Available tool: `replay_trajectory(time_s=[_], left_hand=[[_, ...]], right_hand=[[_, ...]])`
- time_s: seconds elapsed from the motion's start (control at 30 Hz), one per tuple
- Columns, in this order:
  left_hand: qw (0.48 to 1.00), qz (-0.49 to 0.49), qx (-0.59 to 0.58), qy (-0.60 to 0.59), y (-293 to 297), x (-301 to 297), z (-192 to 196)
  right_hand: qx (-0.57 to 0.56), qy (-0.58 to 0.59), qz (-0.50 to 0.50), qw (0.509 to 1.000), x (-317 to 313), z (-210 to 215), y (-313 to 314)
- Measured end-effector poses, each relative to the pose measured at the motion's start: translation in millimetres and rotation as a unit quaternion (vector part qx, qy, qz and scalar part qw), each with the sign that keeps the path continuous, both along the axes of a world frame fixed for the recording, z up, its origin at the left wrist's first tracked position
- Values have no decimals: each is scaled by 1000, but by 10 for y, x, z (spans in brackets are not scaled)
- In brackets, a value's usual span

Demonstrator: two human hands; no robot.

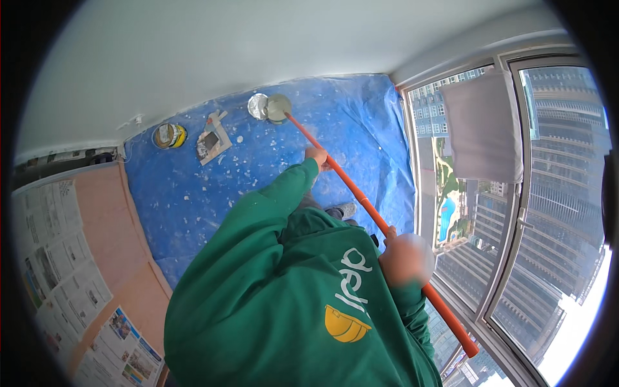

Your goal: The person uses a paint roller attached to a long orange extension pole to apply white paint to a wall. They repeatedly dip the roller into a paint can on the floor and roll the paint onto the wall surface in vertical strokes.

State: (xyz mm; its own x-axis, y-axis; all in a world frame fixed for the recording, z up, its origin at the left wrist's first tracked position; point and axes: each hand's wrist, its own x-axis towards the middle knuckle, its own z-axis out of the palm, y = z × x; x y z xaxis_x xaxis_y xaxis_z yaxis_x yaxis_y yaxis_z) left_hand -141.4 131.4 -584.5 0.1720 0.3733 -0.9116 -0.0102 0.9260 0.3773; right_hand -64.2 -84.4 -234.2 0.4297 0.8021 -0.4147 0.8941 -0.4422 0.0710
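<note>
One orange pole (345,181), tip at bucket (279,98); left hand (316,157), right hand (402,261): fingers (391,235) curled around.

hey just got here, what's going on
A person in a green sweatshirt grips a long orange pole, the left hand further forward, the right hand nearer the butt end. The pole's far end is at a round container on the blue sheet covering the floor; how far in it goes can't be told. A silvery round piece lies beside the container, and a yellow-sided can stands near the wall.
</note>
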Motion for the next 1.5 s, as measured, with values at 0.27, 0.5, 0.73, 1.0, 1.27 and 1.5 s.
replay_trajectory(time_s=[0.27, 0.5, 0.73, 1.0, 1.27, 1.5], left_hand=[[999, -31, 34, -10, 87, -29, 147], [999, -23, 34, -3, 6, -58, 170], [999, -39, 29, -16, -44, -52, 3], [997, -75, 18, -24, -64, -62, 338], [999, -39, -9, 7, 92, -89, -138], [997, -77, 2, -21, 117, -94, 309]], right_hand=[[4, -3, 9, 1000, 39, 215, -50], [0, 2, 5, 1000, 4, 203, -15], [-5, 7, 2, 1000, 29, 116, -100], [-4, 24, -36, 999, 49, 354, -208], [-20, 11, -16, 1000, -68, 37, 78], [-18, -3, -15, 1000, 20, 367, 80]])
